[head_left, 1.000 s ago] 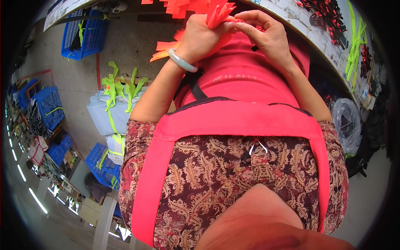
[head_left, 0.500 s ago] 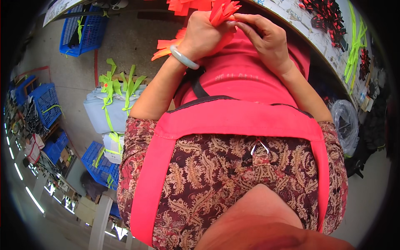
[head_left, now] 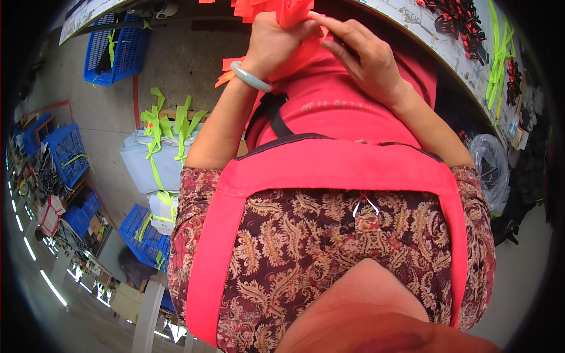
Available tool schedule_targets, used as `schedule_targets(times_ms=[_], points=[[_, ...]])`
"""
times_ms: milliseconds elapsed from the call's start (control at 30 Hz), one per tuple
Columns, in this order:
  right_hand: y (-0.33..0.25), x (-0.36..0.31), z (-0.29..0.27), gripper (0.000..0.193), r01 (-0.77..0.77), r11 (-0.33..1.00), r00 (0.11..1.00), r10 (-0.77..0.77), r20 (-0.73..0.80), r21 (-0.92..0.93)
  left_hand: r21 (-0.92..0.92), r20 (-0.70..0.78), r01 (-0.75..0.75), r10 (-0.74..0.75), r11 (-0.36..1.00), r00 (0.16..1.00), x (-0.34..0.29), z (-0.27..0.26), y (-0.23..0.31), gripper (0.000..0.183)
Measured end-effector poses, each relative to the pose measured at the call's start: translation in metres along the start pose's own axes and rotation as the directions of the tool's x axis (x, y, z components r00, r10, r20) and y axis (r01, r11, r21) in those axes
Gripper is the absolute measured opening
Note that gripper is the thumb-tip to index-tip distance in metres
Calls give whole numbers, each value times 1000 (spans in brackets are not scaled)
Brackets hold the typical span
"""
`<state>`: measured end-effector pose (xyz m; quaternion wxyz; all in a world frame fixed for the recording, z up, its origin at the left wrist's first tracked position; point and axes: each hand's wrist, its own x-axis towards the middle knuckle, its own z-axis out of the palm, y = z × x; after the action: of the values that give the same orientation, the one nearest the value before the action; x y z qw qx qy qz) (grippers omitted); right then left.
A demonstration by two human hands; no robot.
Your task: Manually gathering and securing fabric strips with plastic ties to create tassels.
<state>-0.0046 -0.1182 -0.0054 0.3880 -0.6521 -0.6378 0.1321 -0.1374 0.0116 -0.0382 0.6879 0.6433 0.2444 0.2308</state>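
Observation:
My left hand [head_left: 272, 46] is closed around a bundle of bright orange-red fabric strips [head_left: 294, 13] at the top of the view. The strips fan out above the fist, cut off by the picture's edge. More orange-red strip ends [head_left: 226, 69] stick out beside the wrist, which wears a pale bangle [head_left: 250, 76]. My right hand [head_left: 366, 56] is at the bundle's right side, its outstretched fingers touching the strips by my left thumb. Its thumb stands apart from the index finger, and I see nothing gripped between them. Both hands are over the red apron [head_left: 347, 88].
A worktable [head_left: 406, 26] runs along the upper right, bearing dark red-and-black strip bundles [head_left: 459, 26] and yellow-green strips [head_left: 500, 59]. Left of me stand a tied pale-blue stack [head_left: 147, 159] and blue plastic baskets [head_left: 120, 50]. Clear plastic wrap [head_left: 489, 167] lies at the right.
Both hands have shifted slightly left and up with the strips. My right thumb and index finger were together at the bundle and are now apart.

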Motion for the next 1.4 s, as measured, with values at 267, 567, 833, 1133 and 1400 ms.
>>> schedule_targets(times_ms=[267,567,833,1133,1400], points=[[7,9,-8,15,-329,814,921,388,-27,478,-181,-21,7,-11,983,1000,4,-21,12,13],[12,37,-19,10,-458,263,767,599,228,849,-130,62,126,-119,983,991,1,-30,43,19],[21,33,-2,12,97,450,993,-106,-55,888,-332,192,268,-213,904,958,0,-29,43,21],[6,28,-17,14,-579,427,805,437,401,695,-306,215,291,-232,906,949,-1,-35,38,21],[-28,51,-34,14,-746,428,660,578,480,511,-267,257,296,-228,917,939,-2,-41,37,20]])
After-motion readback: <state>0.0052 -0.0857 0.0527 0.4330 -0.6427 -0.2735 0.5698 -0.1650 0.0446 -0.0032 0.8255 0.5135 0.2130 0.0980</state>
